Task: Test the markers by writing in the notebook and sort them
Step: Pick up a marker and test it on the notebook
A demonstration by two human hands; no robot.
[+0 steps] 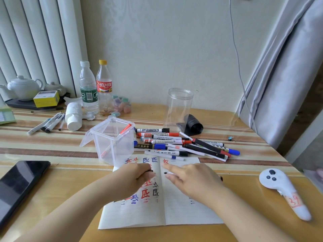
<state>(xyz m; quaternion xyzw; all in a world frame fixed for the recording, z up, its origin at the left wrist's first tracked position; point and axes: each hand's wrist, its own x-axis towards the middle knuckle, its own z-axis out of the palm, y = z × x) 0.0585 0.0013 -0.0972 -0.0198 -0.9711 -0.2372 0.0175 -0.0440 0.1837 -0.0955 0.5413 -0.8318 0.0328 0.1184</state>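
An open notebook (183, 212) lies on the table, its pages covered with red, blue and black test strokes. My right hand (194, 180) hovers over the right page and holds a white marker (170, 173) whose bare black tip points left. My left hand (134, 179) rests on the left page and pinches a small black cap (151, 171) close to that tip. A pile of several markers (183, 145) lies just beyond the notebook. A clear square box (111, 137) with its lid hanging open holds one red marker (122, 133). Three more markers (49, 124) lie at the far left.
A tall clear jar (180, 105) and a black roll (192, 125) stand behind the pile. Two bottles (96, 89), a tipped white bottle (73, 117) and a teapot (22, 88) sit at the back left. A dark phone (19, 186) lies left, a white controller (283, 187) right.
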